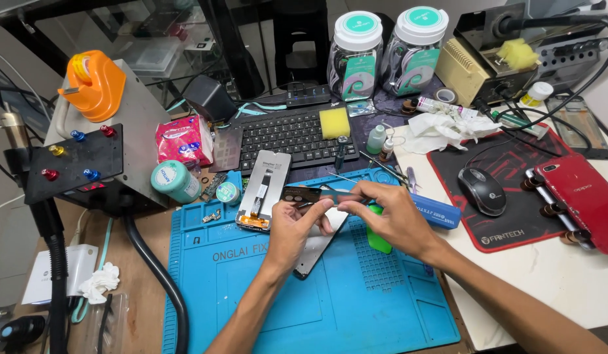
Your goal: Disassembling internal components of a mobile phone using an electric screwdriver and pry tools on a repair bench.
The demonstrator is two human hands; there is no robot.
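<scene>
Both hands, left hand (292,231) and right hand (389,219), pinch a thin glossy black phone panel (317,252) (flat, rectangular) over the ribbed blue silicone mat (356,295), each grip closed on it.

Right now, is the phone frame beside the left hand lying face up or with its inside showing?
Inside showing: the phone frame lies flat on the blue mat, its ribbon cable visible.

Two lidded jars (357,56), one keyboard (287,137), one mouse (482,190), two hands (343,226).

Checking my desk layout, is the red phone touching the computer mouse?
Apart. The head view shows the red phone lying right of the computer mouse, with bare mouse pad between them.
</scene>
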